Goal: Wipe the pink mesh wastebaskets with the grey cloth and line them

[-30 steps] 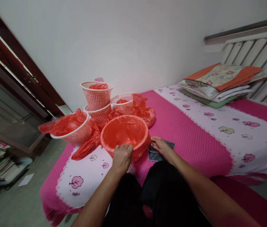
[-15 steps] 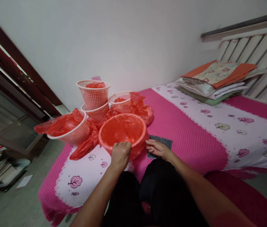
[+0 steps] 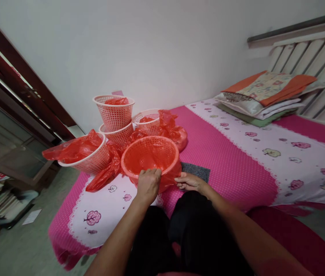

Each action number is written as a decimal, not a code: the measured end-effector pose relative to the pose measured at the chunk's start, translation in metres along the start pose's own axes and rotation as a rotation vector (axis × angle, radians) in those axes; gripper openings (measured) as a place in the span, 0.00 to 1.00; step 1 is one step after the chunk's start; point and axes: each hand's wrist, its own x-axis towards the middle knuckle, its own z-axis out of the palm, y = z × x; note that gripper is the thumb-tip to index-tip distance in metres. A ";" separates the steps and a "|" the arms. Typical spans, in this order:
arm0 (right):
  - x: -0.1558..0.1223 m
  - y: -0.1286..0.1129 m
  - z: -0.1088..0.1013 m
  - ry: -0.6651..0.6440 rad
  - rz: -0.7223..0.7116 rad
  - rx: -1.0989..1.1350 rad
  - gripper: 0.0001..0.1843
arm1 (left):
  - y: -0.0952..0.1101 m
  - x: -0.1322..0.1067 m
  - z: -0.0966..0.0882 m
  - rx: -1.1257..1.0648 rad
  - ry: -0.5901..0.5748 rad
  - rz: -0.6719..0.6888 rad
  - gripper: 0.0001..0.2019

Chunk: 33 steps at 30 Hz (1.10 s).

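Note:
A plastic basket (image 3: 127,173) stands in front of my knees, lined with a thin red plastic bag (image 3: 170,177) that is folded out over its rim. My left hand (image 3: 149,186) is closed over the near rim, gripping bag and basket edge together. On the right, my right hand (image 3: 190,182) pinches the bag's loose edge where it hangs down outside the basket wall. The basket's near underside is hidden behind my hands and knees.
Several white-rimmed baskets (image 3: 114,117) with red bags stand behind and left, one tilted (image 3: 93,163). A grey mat (image 3: 198,171) lies at the right on the pink bedspread (image 3: 231,172). Folded bedding (image 3: 268,92) is piled near the radiator (image 3: 323,65).
My right hand has shifted slightly left and drawn the bag edge along the basket's outside toward me. My left hand stays on the near rim. The view has shifted slightly.

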 end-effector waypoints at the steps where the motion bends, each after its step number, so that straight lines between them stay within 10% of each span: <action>1: 0.000 0.001 -0.001 0.018 0.017 -0.018 0.21 | 0.000 0.000 0.000 -0.006 0.005 0.001 0.12; 8: 0.007 -0.005 -0.010 0.181 -0.123 0.098 0.07 | 0.001 0.000 -0.001 -0.026 -0.008 -0.019 0.12; 24: 0.012 -0.007 -0.005 0.479 -0.308 0.086 0.12 | 0.002 0.000 0.005 -0.025 0.024 0.008 0.13; 30: -0.007 -0.050 -0.005 0.800 -0.544 0.051 0.12 | 0.003 -0.002 0.006 -0.034 0.037 -0.001 0.13; 33: -0.025 -0.088 0.030 0.850 -0.792 -0.144 0.09 | 0.004 -0.004 0.006 -0.024 0.028 -0.006 0.13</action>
